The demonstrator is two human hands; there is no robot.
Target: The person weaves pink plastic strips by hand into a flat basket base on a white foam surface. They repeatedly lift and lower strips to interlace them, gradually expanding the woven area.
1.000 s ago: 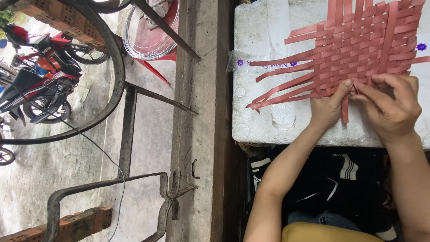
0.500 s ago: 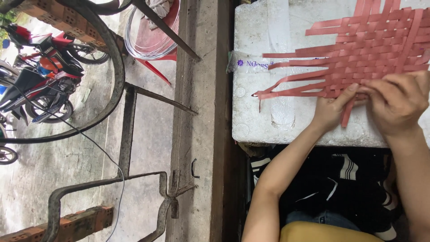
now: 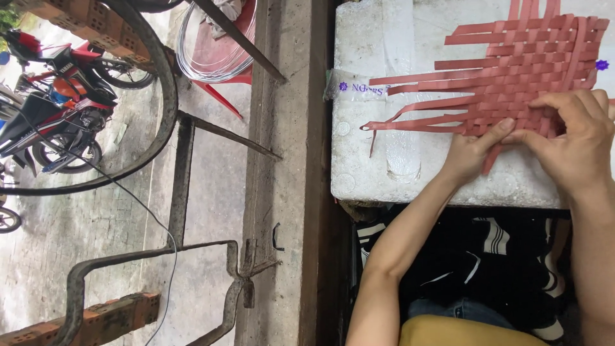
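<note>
A flat mat woven of red plastic strips (image 3: 525, 64) lies on a white foam block (image 3: 384, 160), with loose strip ends fanning out to the left. My left hand (image 3: 471, 154) pinches the mat's near edge between thumb and fingers. My right hand (image 3: 573, 138) rests on top of the weave just beside it, fingers curled over the strips and touching the left thumb. A small purple pin (image 3: 601, 65) sticks in the mat at the right edge.
A concrete ledge (image 3: 282, 160) runs along the block's left side. Beyond it are a curved metal frame (image 3: 170, 96), bricks (image 3: 109, 317), a red chair with coiled wire (image 3: 218, 51) and parked motorbikes (image 3: 51, 109). Dark striped cloth (image 3: 487, 250) lies below the block.
The view has shifted so mat and hands sit lower and further right. Both hands stay at the mat's near edge, the right hand now covering more of the weave.
</note>
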